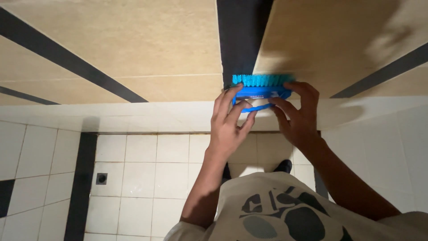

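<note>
Against the far wall, beige wall tiles (133,40) crossed by dark bands, meeting a black vertical strip (243,31) at centre. Below: white tiled floor (147,178) with a small square drain (101,178) at left.

Left hand (229,125): fingers wrapped around the left end and loop handle of the brush. Right hand (298,114): fingers clamped on its right end.

Blue scrub brush (263,87): held in both hands, turquoise bristles pressed to the wall where the black strip meets the beige tile, just above a pale ledge (133,116).

Step in hand, as judged: scrubbing the wall. Next move likely calls for firm, even pressure and a steady two-handed stroke along the tile.
</note>
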